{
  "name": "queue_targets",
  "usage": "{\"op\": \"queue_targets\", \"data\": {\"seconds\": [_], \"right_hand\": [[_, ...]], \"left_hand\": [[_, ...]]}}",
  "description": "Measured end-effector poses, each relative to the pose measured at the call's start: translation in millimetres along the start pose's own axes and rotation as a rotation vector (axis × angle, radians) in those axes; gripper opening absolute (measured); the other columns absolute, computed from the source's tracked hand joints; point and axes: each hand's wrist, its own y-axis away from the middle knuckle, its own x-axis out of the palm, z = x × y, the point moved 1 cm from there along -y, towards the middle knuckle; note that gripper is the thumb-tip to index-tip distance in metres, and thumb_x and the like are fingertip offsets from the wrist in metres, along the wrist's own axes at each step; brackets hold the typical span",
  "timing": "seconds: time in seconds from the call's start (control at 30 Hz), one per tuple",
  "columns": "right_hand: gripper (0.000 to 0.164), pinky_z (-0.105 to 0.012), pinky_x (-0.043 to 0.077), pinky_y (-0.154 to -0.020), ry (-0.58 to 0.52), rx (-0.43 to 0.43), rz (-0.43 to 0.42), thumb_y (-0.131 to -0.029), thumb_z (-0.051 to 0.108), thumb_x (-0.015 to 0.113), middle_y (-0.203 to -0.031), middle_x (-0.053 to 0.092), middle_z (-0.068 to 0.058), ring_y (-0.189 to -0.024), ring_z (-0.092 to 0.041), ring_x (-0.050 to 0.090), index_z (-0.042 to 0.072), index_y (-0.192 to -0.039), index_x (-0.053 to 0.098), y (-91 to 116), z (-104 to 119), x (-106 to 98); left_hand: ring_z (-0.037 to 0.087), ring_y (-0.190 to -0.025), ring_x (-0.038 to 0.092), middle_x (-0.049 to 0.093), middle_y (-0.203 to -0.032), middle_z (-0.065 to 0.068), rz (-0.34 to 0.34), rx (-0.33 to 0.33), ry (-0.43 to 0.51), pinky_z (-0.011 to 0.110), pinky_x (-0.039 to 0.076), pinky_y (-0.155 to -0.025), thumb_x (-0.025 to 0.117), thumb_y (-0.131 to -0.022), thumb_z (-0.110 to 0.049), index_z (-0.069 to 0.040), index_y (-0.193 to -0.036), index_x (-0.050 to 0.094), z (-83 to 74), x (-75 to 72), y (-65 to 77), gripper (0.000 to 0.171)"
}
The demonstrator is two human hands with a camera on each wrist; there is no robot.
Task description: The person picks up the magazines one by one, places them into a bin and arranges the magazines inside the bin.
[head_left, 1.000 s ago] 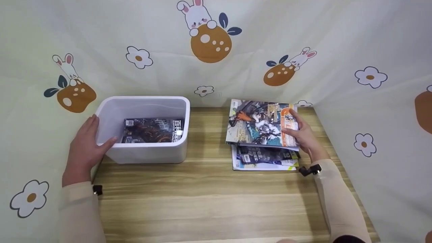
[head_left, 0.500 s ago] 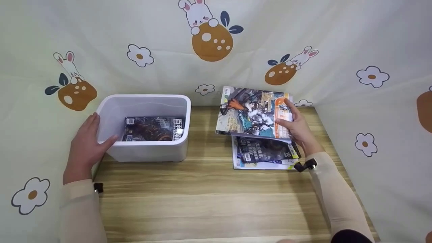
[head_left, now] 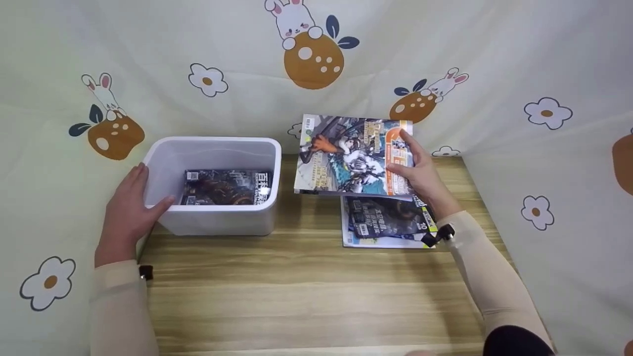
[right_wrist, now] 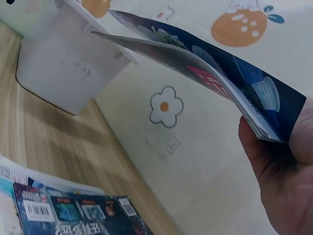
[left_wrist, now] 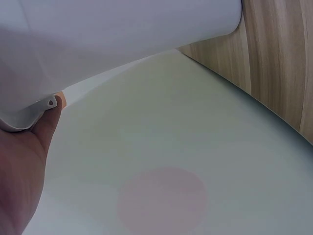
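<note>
A magazine, pinched by the right hand, has been lifted leftward off the stack; the bin rim is gripped by the left hand.

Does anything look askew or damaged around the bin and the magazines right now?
Nothing looks damaged or spilled. The lifted magazine sags a little in the right hand, and the stack on the table is slightly fanned. One magazine lies flat in the white bin, which the left hand holds.
</note>
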Motion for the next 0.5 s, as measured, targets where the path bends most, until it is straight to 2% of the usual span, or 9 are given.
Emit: {"op": "queue_targets", "data": {"seconds": [0.17, 0.5], "right_hand": [[0.105, -0.043, 0.069, -0.082, -0.050, -0.011, 0.017, -0.092, -0.015, 0.080, -0.133, 0.072, -0.021, -0.099, -0.030, 0.080, 0.028, -0.176, 0.033, -3.9, 10.3, 14.7], [0.106, -0.046, 0.069, -0.081, -0.107, -0.043, 0.058, -0.091, -0.019, 0.077, -0.135, 0.071, -0.024, -0.098, -0.032, 0.081, 0.030, -0.176, 0.035, -9.4, 23.1, 45.0]], "left_hand": [[0.047, -0.168, 0.012, 0.013, -0.184, 0.020, -0.007, 0.005, 0.004, 0.077, 0.013, -0.129, 0.064, -0.101, -0.070, -0.007, -0.178, 0.013, -2.0, -0.8, -0.2, 0.112], [0.045, -0.169, 0.011, 0.013, -0.184, 0.021, -0.007, 0.006, 0.005, 0.074, 0.013, -0.131, 0.063, -0.101, -0.071, -0.005, -0.177, 0.013, -2.7, -1.2, 1.2, 0.113]]}}
